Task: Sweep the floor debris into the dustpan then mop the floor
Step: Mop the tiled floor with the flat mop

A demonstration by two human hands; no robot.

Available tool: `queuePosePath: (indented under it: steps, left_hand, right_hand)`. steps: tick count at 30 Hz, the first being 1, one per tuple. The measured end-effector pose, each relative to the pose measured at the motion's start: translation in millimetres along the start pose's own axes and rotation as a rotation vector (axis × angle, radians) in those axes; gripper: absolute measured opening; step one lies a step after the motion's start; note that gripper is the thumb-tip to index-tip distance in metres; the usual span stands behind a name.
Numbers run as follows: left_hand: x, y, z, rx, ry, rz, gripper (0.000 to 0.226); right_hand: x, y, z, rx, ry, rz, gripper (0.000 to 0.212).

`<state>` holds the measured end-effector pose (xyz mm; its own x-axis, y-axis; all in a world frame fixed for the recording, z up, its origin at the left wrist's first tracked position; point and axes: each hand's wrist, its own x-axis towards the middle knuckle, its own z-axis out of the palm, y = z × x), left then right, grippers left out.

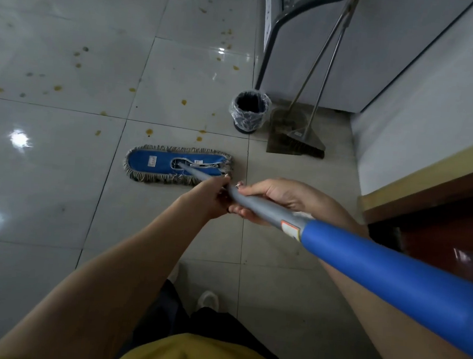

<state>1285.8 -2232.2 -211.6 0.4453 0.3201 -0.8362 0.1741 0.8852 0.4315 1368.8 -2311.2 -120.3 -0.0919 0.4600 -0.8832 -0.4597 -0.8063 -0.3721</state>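
Head view. Floor [42, 191] is glossy pale tile w/ dark grout lines and bright light glare on the left. Yellow-brown spots [148, 132] are scattered over the tiles beyond the mop, more toward the top left. A white cabinet [354, 60] stands at top right, w/ a pale wall [435, 111] and a wooden ledge [429, 184] running down the right side.

A small dark bin [249, 111] w/ a clear plastic liner sits near the cabinet's corner. Just right of it is the dustpan [275, 147], flat on the floor. The broom [306, 147] has its bristles on the pan's front edge, and both long metal handles lean up against the cabinet.

Both arms reach fwd, bare. Left hand [213, 197] wraps the grey mop handle [264, 209] lower down, nearer the head. Right hand [279, 196] grips just behind it, fingers curled under the shaft and thumb on top. The two hands are almost touching.

Mop head [151, 162] is a flat blue oblong pad w/ a grey fringe, lying flat on the tile directly ahead, left of the bin and well short of most spots. The shaft goes from grey to a thick blue grip [392, 276] that runs off the frame at bottom right.

A pale shoe [207, 300] and a yellow top [199, 356] show at the bottom.
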Motion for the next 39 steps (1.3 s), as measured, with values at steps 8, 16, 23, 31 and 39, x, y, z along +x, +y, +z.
queuePosePath:
  steps: [8,16,23,31,39]
  left_hand:
    - [1.7,-0.3,-3.5,-0.142,-0.033,-0.109,0.044]
    - [3.3,0.1,-3.2,0.020,0.091,-0.112,0.048]
    - [19.0,-16.4,-6.8,-0.036,0.171,-0.118,0.027]
    - [35.1,-4.2,-25.1,0.073,0.215,-0.128,0.037]
    - [54.3,24.0,-56.1,0.131,0.198,-0.113,0.033]
  right_hand:
    - [12.4,13.2,7.5,0.141,0.025,0.020,0.024]
    - [22.2,17.3,11.4,0.385,-0.034,0.080,0.027]
    - [29.5,36.9,11.5,0.278,-0.039,0.217,0.038]
    - [54.9,27.4,30.0,0.241,-0.050,0.190,0.039]
    - [89.0,12.1,52.6,0.220,0.005,0.120,0.039]
